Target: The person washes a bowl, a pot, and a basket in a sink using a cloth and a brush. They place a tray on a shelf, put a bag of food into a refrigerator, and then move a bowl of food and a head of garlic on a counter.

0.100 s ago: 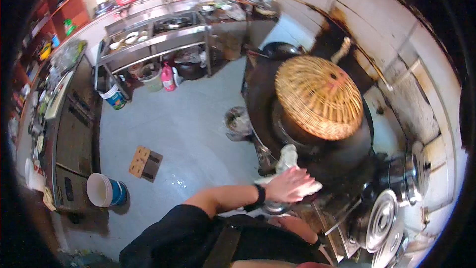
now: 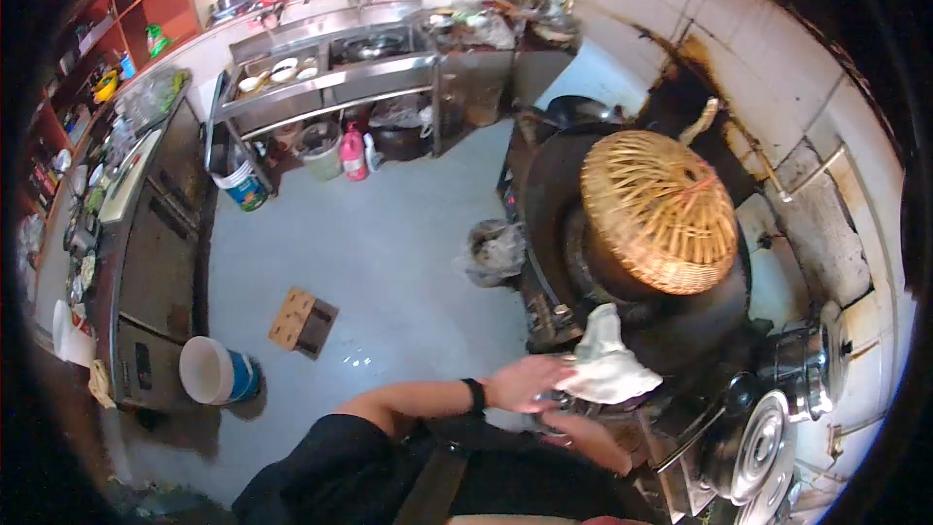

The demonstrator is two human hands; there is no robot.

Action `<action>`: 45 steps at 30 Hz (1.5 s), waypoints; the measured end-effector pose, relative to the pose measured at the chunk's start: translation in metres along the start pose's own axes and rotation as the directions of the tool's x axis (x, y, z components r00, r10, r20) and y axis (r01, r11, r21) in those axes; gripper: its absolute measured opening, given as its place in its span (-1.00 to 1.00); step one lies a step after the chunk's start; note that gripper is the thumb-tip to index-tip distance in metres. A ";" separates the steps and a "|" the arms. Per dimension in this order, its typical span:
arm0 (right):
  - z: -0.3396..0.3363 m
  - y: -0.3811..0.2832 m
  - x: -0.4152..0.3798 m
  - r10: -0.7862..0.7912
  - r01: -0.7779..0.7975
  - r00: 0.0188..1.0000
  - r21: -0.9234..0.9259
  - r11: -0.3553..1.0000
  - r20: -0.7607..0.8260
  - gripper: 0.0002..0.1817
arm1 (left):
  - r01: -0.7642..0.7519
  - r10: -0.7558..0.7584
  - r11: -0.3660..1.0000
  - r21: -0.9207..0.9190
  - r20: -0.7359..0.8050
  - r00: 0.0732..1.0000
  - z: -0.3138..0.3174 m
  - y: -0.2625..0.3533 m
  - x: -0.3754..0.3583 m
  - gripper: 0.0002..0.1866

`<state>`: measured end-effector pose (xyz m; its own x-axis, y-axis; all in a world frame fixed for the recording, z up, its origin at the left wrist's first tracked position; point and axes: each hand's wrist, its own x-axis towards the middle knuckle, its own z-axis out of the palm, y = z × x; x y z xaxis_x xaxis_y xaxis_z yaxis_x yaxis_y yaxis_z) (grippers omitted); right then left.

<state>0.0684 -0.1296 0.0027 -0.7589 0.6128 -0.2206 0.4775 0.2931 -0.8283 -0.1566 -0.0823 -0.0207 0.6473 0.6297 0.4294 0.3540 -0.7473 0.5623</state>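
Observation:
My left hand (image 2: 528, 384), with a black wristband, reaches in from the left, its fingers stretched out at the left edge of a white cloth (image 2: 610, 377). The cloth lies rumpled on the near rim of the dark stove (image 2: 671, 335). Beneath it, my right hand (image 2: 575, 431) comes from the right; its fingers are mostly hidden under my left hand. Something metallic, only partly visible, is between my hands. Beyond the cloth, a woven bamboo lid (image 2: 661, 212) covers the middle of the large wok on the stove.
Lidded metal pots (image 2: 763, 447) crowd the right side. A small wooden stool (image 2: 303, 321) and a white-and-blue bucket (image 2: 222, 371) stand on the floor. A bin with a plastic bag (image 2: 494, 253) is beside the stove. A steel sink (image 2: 326, 83) runs along the back.
My left hand has slid left off the top of the cloth to its edge. The cloth is more exposed. The whole view has shifted slightly.

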 end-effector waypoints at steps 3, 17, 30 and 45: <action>-0.027 -0.079 0.048 0.068 -0.091 0.995 -0.415 0.905 -0.071 -0.56 | 0.471 -0.503 0.864 0.177 0.320 0.803 -0.049 -0.052 -0.129 -0.37; -0.014 -0.127 0.400 -0.109 0.298 0.936 -0.593 0.747 0.334 -0.60 | 0.863 -0.956 0.250 -0.439 -0.256 0.147 -0.170 -0.181 -0.360 -0.53; -0.082 -0.158 0.837 -0.291 0.624 0.766 -0.557 0.548 0.573 -0.74 | 0.676 -0.819 -0.518 -0.524 0.076 -0.569 -0.292 -0.321 -0.491 -0.68; -0.247 -0.268 1.216 -0.426 0.398 0.904 0.296 0.868 0.031 -0.71 | 0.617 -0.864 -0.383 -0.687 0.032 -0.502 -0.560 -0.686 -0.504 -0.75</action>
<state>-0.8727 0.7186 0.0838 -0.9033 0.4066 0.1370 -0.0187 0.2818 -0.9593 -1.1037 0.2320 -0.2277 -0.6094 0.3232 -0.7240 -0.2005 0.8206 0.5351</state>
